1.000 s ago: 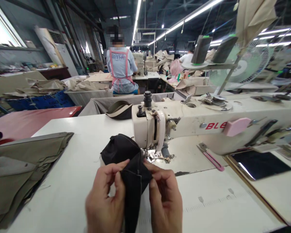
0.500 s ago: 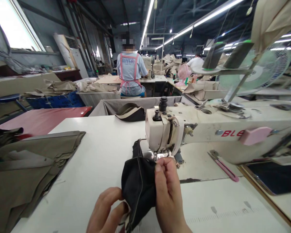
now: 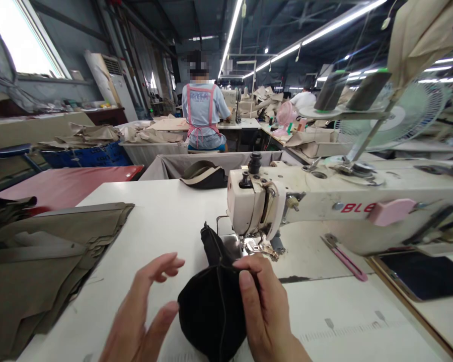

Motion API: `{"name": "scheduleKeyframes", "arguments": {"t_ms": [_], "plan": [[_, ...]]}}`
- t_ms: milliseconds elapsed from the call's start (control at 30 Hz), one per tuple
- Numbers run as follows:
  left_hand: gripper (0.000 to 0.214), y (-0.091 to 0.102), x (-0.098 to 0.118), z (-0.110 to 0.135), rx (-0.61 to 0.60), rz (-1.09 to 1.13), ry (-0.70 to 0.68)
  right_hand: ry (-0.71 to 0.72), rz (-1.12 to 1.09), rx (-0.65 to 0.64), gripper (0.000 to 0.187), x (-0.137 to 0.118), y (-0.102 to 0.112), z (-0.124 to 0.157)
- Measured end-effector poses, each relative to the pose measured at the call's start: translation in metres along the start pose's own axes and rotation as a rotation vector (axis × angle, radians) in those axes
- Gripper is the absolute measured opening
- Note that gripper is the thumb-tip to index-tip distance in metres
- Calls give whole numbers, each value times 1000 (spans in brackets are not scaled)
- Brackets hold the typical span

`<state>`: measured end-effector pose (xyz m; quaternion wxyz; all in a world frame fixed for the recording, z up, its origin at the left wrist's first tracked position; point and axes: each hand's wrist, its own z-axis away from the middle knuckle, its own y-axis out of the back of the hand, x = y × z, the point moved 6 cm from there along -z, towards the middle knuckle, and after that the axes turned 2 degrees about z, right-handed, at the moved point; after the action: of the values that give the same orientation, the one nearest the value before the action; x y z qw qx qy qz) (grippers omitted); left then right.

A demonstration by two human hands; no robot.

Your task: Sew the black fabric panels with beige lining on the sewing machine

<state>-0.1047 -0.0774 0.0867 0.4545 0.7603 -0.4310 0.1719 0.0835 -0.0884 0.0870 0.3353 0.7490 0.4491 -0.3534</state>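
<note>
A black fabric piece [image 3: 213, 314] with a seam down its middle lies in front of the sewing machine [image 3: 252, 201]. Its narrow strip end points up toward the metal plate beside the presser foot. My right hand [image 3: 266, 306] pinches the fabric's upper right edge between thumb and fingers. To the left, my left hand [image 3: 147, 306] is spread, thumb and fingers apart, with its thumb tip close to the fabric's left side; whether they touch I cannot tell.
Folded olive fabric [image 3: 53, 256] is stacked on the left. Right of the needle lie a pink-handled cutter [image 3: 345, 257] and a dark phone-like slab [image 3: 426, 274]. A curved fabric piece [image 3: 204, 176] rests at the back edge by a grey bin [image 3: 166, 166]. A co-worker [image 3: 202, 110] sits ahead.
My left hand has let go of the fabric's lower left and opened. The black fabric has come away from the needle area toward me and spread wider, my right hand still on it.
</note>
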Motion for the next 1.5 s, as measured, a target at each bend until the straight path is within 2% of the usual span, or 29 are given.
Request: {"name": "scheduleKeyframes", "arguments": {"t_ms": [67, 133, 200, 267, 300, 333, 400, 500, 667, 700, 767, 833, 900, 967, 1067, 1133, 1233, 1267, 1333, 1433, 1500], "plan": [[22, -11, 5, -13, -45, 25, 56, 31, -17, -34, 17, -5, 0, 0], [17, -24, 13, -18, -74, 115, 92, -1, -32, -36, 19, -5, 4, -2], [26, -33, 15, -16, -51, 210, 213, -181, -130, -87, 23, 4, 4, -5], [33, -37, 15, -10, 14, 262, 350, -456, -299, -199, 29, 19, -2, -3], [34, -36, 16, -7, 56, 260, 387, -543, -343, -252, 32, 23, -4, -1], [34, -34, 18, -6, 100, 241, 394, -551, -333, -277, 33, 24, -3, -1], [31, -30, 25, -7, 159, 178, 341, -372, -185, -263, 28, 18, 6, -5], [31, -29, 28, -9, 144, 149, 314, -80, -1, -194, 19, 5, 22, -4], [34, -31, 27, -9, 135, 160, 345, 145, 147, -249, 17, -7, 28, 1], [34, -30, 27, -8, 153, 160, 344, 134, 135, -262, 15, -7, 28, -1], [33, -28, 28, -6, 177, 198, 335, 3, 42, -307, 11, -2, 27, -5], [34, -27, 28, -5, 181, 248, 324, -210, -110, -360, 25, 7, 23, -5], [35, -26, 28, -4, 168, 253, 321, -328, -244, -350, 34, 10, 21, -3], [38, -26, 26, -3, 156, 219, 337, -258, -249, -278, 29, 6, 22, -1], [44, -29, 23, -4, 108, 256, 348, -51, -60, -193, 27, -4, 24, 2], [48, -33, 23, -6, 20, 357, 283, 2, 16, -173, 15, -7, 25, 3], [39, -41, 27, -6, -178, 445, 159, 10, -18, -181, 18, -6, 27, 0], [33, -41, 26, -5, -203, 427, 153, 14, -26, -193, 18, -6, 27, -1], [28, -37, 23, -3, -151, 344, 196, 8, -31, -201, 18, -5, 25, -2], [35, -25, 20, 0, 24, 211, 283, -29, -36, -211, 22, 0, 16, 1], [38, -22, 21, 1, 70, 168, 304, -51, -29, -214, 25, 2, 11, 3]]}}
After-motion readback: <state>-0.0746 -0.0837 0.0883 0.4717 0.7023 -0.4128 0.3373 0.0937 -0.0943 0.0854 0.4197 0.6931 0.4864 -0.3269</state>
